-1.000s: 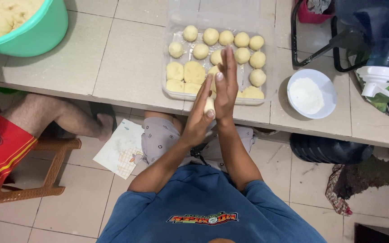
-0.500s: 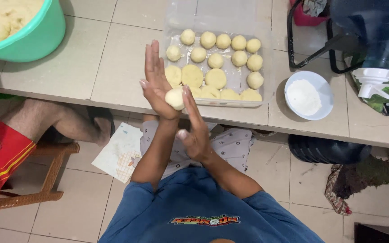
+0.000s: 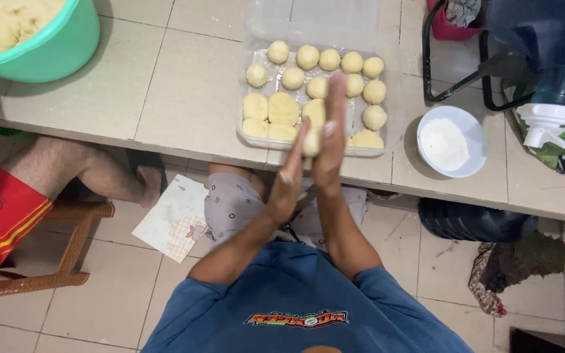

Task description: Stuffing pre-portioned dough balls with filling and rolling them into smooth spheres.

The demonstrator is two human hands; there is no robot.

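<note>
My left hand (image 3: 289, 178) and my right hand (image 3: 330, 137) press palm to palm around a small pale dough piece (image 3: 311, 141), upright in front of the counter edge. Just behind them a clear plastic tray (image 3: 387, 85) on the tiled counter holds several round dough balls (image 3: 307, 57) and a few flatter pieces (image 3: 283, 108). Both palms touch the dough; only its edge shows between them.
A green bowl (image 3: 67, 46) of dough sits at the far left of the counter. A white bowl of flour (image 3: 451, 142) stands right of the tray, beside a water jug with a white tap (image 3: 544, 124). Another person's leg (image 3: 67, 170) and a wooden chair (image 3: 67, 255) are at left.
My hands have rolled the dough: half a second ago the left hand was raised high with the right lower, now the right fingers point up and the hands sit further right.
</note>
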